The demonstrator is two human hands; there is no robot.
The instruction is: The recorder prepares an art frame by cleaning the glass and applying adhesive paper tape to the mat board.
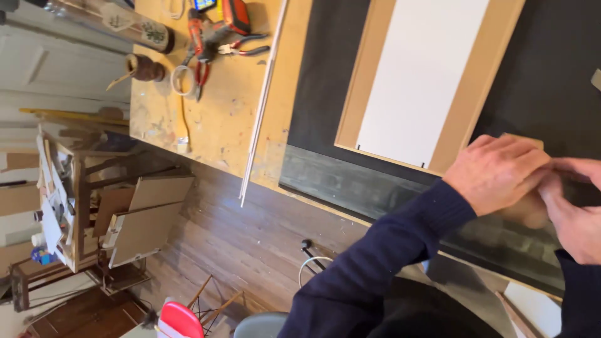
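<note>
At the tan frame corner, both hands press together.

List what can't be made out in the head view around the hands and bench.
- What the hands pinch: left hand and right hand overlap at the frame's corner, and the fingers cover whatever is between them.
- Right hand: cut off by the right edge.
- Wooden frame with white panel: top cut off by the upper edge.
- Red-handled pliers and nearby tools: small, blurred, partly cropped.
</note>
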